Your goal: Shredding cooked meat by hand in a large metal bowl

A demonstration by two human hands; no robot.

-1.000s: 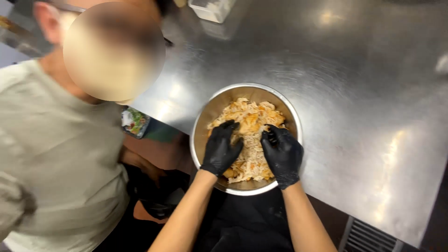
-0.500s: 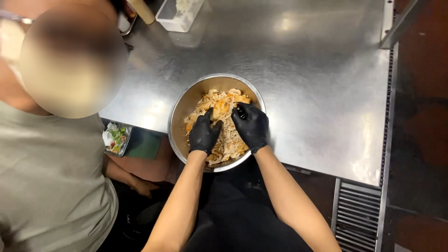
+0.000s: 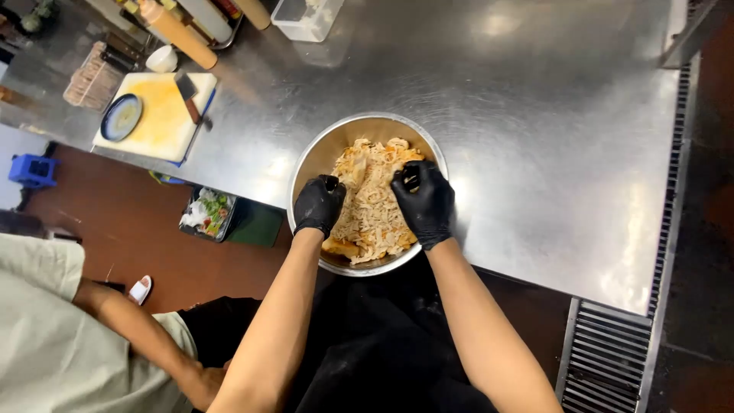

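A round steel bowl [image 3: 315,150] stands near the front edge of a steel counter [image 3: 535,115]. It holds pale shredded food [image 3: 375,203] with orange patches. Both my hands wear black gloves and are down in the food. My left hand [image 3: 318,204] presses into the left side of the heap, fingers curled into the shreds. My right hand [image 3: 423,202] digs into the right side, fingers bent around shreds. My bare forearms reach in from below over a black apron.
A yellowish cutting board [image 3: 163,121] with a dark plate and a scraper lies at the counter's left end, with bottles and a clear tub [image 3: 307,18] behind. Another person in a light shirt [image 3: 53,344] stands at lower left. A floor grate [image 3: 608,356] is at lower right.
The view has swung so the other person has dropped to the lower left and the cutting board has come into sight. My hands stay in the bowl, working the shredded food.
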